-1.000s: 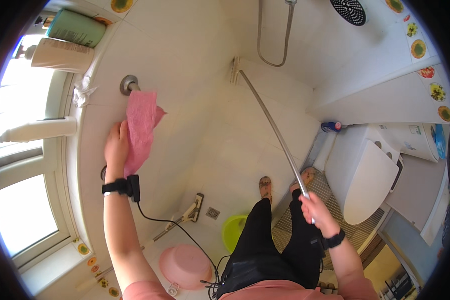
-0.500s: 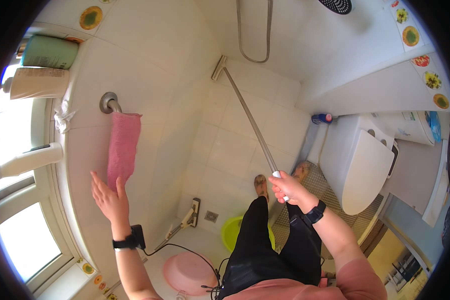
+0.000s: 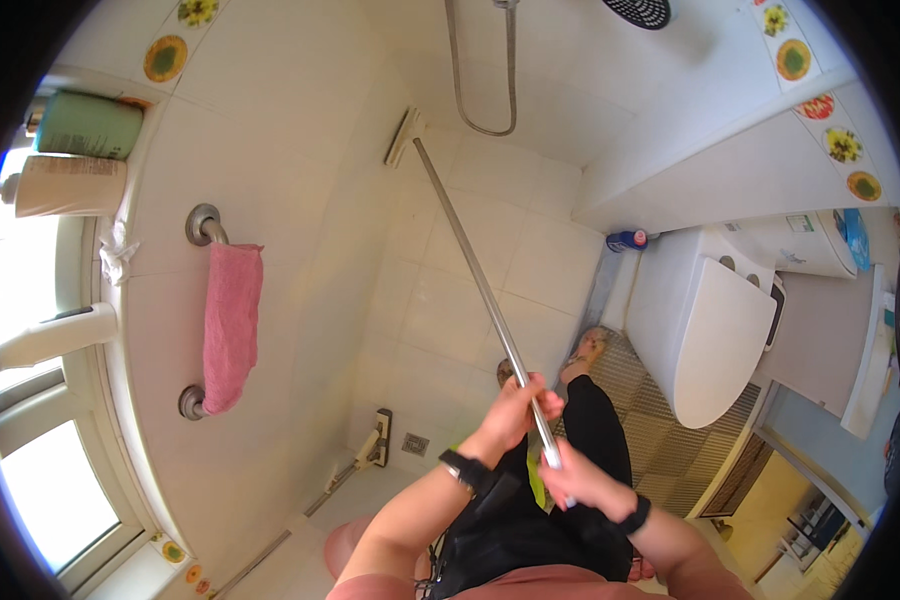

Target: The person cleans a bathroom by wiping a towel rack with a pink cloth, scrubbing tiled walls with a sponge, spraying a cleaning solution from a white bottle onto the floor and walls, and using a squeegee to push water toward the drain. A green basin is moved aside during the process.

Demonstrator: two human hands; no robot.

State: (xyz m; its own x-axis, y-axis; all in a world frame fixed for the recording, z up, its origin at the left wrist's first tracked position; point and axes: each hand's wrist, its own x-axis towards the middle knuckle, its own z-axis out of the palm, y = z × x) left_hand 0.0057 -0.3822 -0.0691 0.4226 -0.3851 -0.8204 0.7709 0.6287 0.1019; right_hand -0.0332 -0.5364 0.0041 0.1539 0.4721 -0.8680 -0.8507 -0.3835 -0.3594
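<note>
Both my hands are on a long-handled squeegee (image 3: 470, 255) with a silvery pole and a pale flat head. My left hand (image 3: 515, 412) wraps round the pole a little above its lower end. Below it, my right hand (image 3: 582, 475) grips the white end of the handle. The squeegee head (image 3: 404, 137) rests at the far corner, tilted against the foot of the left wall. A pink towel (image 3: 233, 328) hangs over a metal bar on that wall, apart from my left arm.
On the right stands a toilet (image 3: 725, 345) with its lid down, a blue bottle (image 3: 627, 241) beside it. A second long-handled tool (image 3: 375, 443) leans near the floor drain (image 3: 416, 444). A pink basin (image 3: 342, 548) is partly behind my left arm. Bottles (image 3: 70, 187) line the window ledge.
My left hand has come away from beside the pink towel and closed round the squeegee pole. My right hand, still on the handle end, has moved nearer my body.
</note>
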